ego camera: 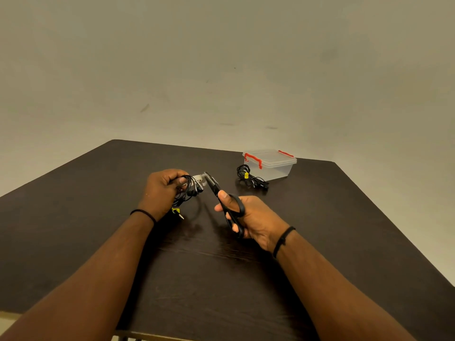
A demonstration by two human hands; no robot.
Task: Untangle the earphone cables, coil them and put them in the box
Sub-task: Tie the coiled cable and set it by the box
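- Seen from the head view, a dark wooden table [98, 242] is set against a plain beige wall [221, 57]; its far edge runs just behind the box, its right edge slants down to the frame's right side, and its near edge is crossed by both forearms.
- A coiled bundle of earphone cables [190, 189] is gripped in the left hand [161, 190], the fingers curled round it just above the table left of centre; a yellow tag [175, 209] and a jack plug [181, 216] hang out below the hand.
- A pale piece of tape [198, 178] is seen at the top of that bundle, met by the scissor blades; whether it is being cut cannot be told.
- Black scissors [227, 205] are held in the right hand [253, 219], thumb and fingers passed through the handle loops, blades slightly parted and pointed up-left toward the bundle.
- A second bundle of earphone cables [250, 177], also yellow-tagged, lies on the table touching the front left corner of the box.
- A clear plastic box [273, 164] with red latches [253, 159] stands near the far edge, right of centre, lid on.
- Open tabletop is left on both sides of the forearms and between the hands and the box; only the second bundle lies in that stretch.
- A dark band is worn on each wrist.
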